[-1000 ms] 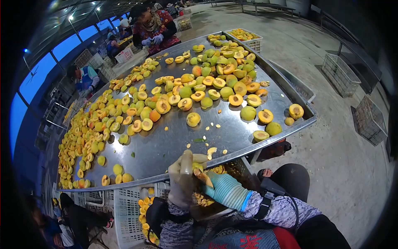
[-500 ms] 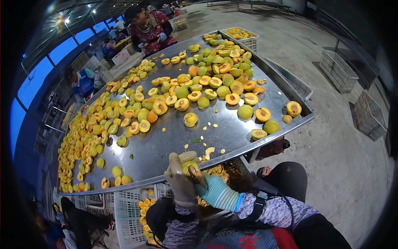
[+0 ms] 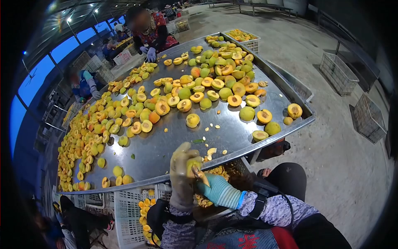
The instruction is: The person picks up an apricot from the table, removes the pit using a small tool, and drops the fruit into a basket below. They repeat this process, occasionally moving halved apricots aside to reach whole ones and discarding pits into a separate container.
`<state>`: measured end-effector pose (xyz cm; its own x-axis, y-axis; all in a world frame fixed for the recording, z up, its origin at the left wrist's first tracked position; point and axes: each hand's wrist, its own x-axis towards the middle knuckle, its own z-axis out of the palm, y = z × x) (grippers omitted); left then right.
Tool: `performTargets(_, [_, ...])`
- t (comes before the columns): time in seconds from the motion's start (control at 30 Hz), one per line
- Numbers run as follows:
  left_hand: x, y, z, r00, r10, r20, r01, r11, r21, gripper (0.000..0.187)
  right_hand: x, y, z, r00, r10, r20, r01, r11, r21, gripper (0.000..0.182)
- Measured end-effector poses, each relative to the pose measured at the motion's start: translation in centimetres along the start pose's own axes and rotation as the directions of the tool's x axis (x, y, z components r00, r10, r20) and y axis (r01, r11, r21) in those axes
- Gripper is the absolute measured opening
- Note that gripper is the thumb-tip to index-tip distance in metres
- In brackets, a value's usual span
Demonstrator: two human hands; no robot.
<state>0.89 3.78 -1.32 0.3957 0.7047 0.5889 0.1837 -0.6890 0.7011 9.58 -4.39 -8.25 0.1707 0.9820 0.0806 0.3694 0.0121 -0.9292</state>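
Note:
My left hand [image 3: 182, 176], in a pale, wet-looking glove, is closed around a yellow-green peach half [image 3: 193, 166] just over the near rim of the metal table [image 3: 166, 147]. Close against that fruit is my right hand [image 3: 222, 191], in a teal striped glove, its fingers curled around a small tan-handled tool [image 3: 203, 177]. The tool's dark end meets the peach, and its tip is hidden. Beyond my hands lie many halved and whole-looking peaches [image 3: 184, 105]. Peach scraps [image 3: 211, 151] and pale kernels rest near the table's edge.
Below the table edge, a bin [image 3: 219, 171] holds scraps, and a white crate [image 3: 128, 220] holds peach pieces. Across the table a person [image 3: 151, 31] works with gloved hands; another [image 3: 85, 83] is at the left. Crates [image 3: 338, 72] stand on the floor at right.
My left hand's fingers have lifted and turned more upright around the peach half. My right hand stays close to it. The person across has lowered their gloved hands toward the table.

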Motion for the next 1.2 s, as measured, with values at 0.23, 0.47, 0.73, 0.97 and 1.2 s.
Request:
performTargets(0.23, [-1.3,0.7,-3.6,0.859,-0.319,0.400,0.428,0.876,-0.222,0.033,-0.1,-2.3,-4.6,0.987,-0.152,0.060,0.156,0.775,-0.612,0.026])
performTargets(0.47, [-2.8,-0.6,-3.5,0.862,-0.260,0.436,0.412,0.860,-0.301,0.027,-0.2,-2.0,-5.2,0.973,-0.139,0.184,0.194,0.925,-0.327,0.039])
performTargets(0.73, [-4.1,-2.3,-2.3,0.932,-0.224,0.284,0.340,0.814,-0.471,0.043,-0.1,-3.6,-7.0,0.960,-0.226,-0.166,0.144,0.906,-0.399,0.025])
performTargets(0.97, [-4.2,-2.2,-0.9,0.896,-0.387,0.220,0.355,0.322,-0.878,0.033,-1.2,-2.3,-3.1,0.995,-0.066,-0.070,0.038,0.938,-0.344,0.041])
performTargets(1.2, [-3.4,-1.2,0.4,0.772,-0.598,0.217,0.344,0.106,-0.933,0.032,-1.0,-2.7,-2.3,0.999,0.008,-0.039,-0.023,0.921,-0.388,0.045])
